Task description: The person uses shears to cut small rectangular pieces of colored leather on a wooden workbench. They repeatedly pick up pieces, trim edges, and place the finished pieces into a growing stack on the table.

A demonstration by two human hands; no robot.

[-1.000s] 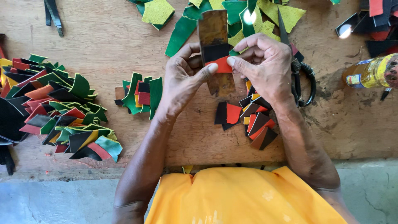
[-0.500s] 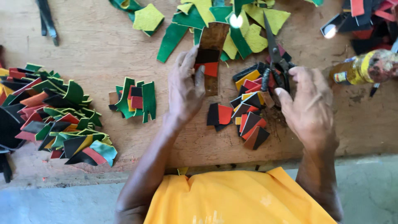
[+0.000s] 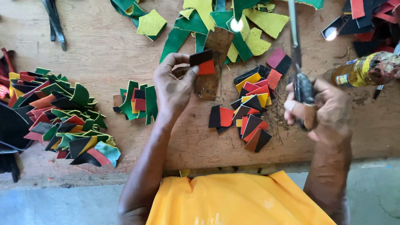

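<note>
Above the brown board (image 3: 212,62), a black-and-red piece (image 3: 203,62) is pinched by the left hand (image 3: 173,89); right of the board, scissors (image 3: 301,79) are gripped by the right hand (image 3: 323,110), beside a yellow-labelled bottle (image 3: 366,68).

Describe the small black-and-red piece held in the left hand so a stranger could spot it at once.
Start at the wooden workbench and find the person's left hand, raised near its middle. Pinched at its fingertips, over a worn brown rectangular block, is the small black-and-red leather piece. Unlike the similar pieces in the pile of black, red and yellow pieces to its right, it is the only one held.
</note>
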